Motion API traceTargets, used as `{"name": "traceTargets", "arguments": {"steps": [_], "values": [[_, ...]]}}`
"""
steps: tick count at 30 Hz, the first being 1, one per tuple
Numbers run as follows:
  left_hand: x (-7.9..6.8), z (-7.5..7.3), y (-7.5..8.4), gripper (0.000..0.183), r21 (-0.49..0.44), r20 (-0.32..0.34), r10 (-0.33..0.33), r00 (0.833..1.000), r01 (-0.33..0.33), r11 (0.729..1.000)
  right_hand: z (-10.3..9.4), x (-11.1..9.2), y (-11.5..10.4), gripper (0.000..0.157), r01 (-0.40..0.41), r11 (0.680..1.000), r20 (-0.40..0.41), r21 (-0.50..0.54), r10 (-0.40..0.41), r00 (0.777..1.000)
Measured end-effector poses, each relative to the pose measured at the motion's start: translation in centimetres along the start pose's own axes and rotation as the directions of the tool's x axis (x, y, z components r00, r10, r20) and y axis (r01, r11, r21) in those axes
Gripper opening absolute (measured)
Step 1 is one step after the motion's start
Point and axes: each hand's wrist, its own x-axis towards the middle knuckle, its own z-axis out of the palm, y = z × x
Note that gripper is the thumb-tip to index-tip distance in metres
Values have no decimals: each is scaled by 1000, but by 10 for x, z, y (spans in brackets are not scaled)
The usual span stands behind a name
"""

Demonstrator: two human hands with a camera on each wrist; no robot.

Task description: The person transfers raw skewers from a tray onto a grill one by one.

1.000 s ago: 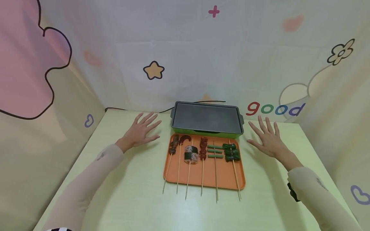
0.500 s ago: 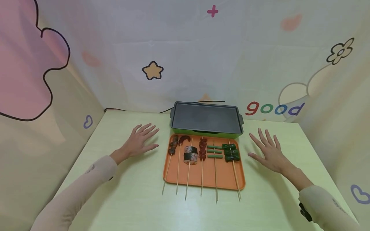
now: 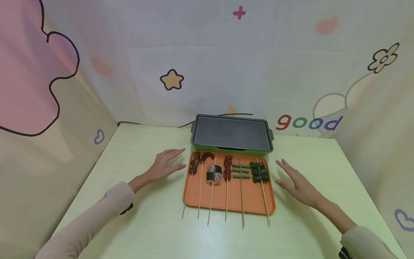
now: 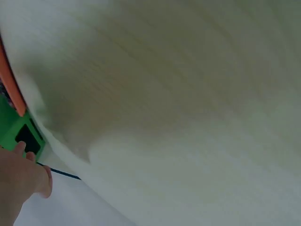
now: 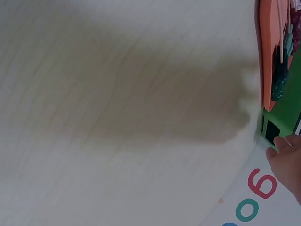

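My left hand (image 3: 161, 166) hovers over the table left of an orange tray (image 3: 220, 199), fingers straight and holding nothing. To the tray's right my right hand (image 3: 299, 185) is held the same way, apart from everything. Several skewers lie side by side on the tray, their sticks poking past the front edge. They bear dark brown pieces (image 3: 194, 162), a curled reddish piece (image 3: 207, 156), a black-and-white banded roll (image 3: 214, 174), red meat-like pieces (image 3: 228, 167), green bean-like sticks (image 3: 241, 171) and dark green folded pieces (image 3: 259, 172). Both wrist views show mostly table, with fingertips at the edge.
Directly behind the tray stands a green electric griddle (image 3: 233, 133) with a dark grey flat pan. A black cord (image 3: 185, 124) runs along the back of the pale table (image 3: 145, 223). Printed cloth (image 3: 220, 64) hangs behind and at both sides.
Both hands have come nearer the front and lowered, with the fingers less spread. The left one has turned inward towards the tray. The skewers, tray and griddle stay where they were.
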Motion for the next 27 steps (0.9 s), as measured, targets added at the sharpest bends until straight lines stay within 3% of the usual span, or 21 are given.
{"name": "traceTargets", "arguments": {"steps": [5, 7, 10, 14, 19, 23, 27], "values": [[-3, 4, 10, 66, -223, 73, -100, 992, 114, 968, 2, -7, -14, 50, 39, 999, -70, 23, -37, 997], [-3, 5, 13, 65, -281, 89, -115, 989, 135, 950, 1, -10, -18, 43, 29, 996, -52, 82, -25, 998], [-4, 8, 16, 63, -340, 118, -135, 984, 168, 925, 0, -15, -23, 37, -27, 975, 41, 220, 18, 999], [-6, 12, 20, 63, -396, 178, -158, 971, 217, 892, -1, -22, -28, 38, -141, 918, 205, 371, 67, 976], [-8, 17, 21, 62, -399, 197, -138, 971, 208, 893, 2, -28, -31, 45, -303, 826, 372, 476, 123, 920], [-8, 19, 18, 63, -373, 202, -142, 969, 211, 903, 6, -34, -33, 50, -383, 764, 453, 519, 135, 882], [-7, 19, 15, 64, -394, 244, -165, 956, 253, 883, 10, -40, -35, 52, -409, 712, 499, 571, 94, 861]]}}
